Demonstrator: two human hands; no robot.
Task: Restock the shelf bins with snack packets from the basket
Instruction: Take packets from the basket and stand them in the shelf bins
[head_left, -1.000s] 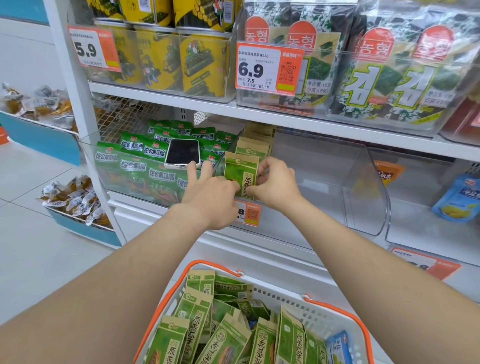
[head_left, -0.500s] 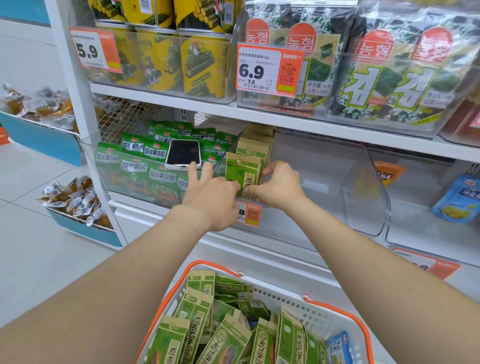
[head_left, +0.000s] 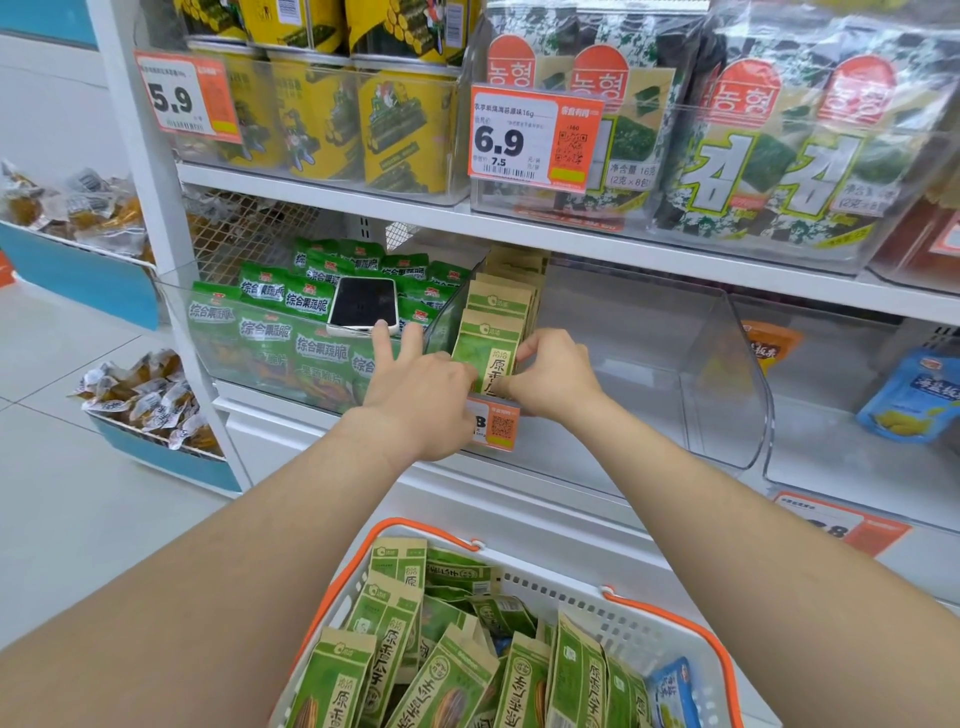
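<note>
A row of green and tan snack packets (head_left: 498, 306) stands upright at the left end of a clear shelf bin (head_left: 727, 374) on the middle shelf. Both hands hold the front packet (head_left: 488, 348) of that row. My left hand (head_left: 415, 384) pinches its left edge, index and middle fingers stretched out. My right hand (head_left: 550, 374) grips its right edge with curled fingers. Below, a white basket with orange handles (head_left: 670, 623) holds several more of the same packets (head_left: 441, 660).
A phone (head_left: 363, 306) lies on green packets in the clear bin (head_left: 208, 332) to the left. The bin's right part holds nothing. Price tags (head_left: 535, 137) hang off the shelf above. Further right lie a blue packet (head_left: 914, 395) and an orange one (head_left: 769, 343).
Both hands have stayed on the front packet, shifting only slightly; the right hand's fingers have closed more tightly on its edge.
</note>
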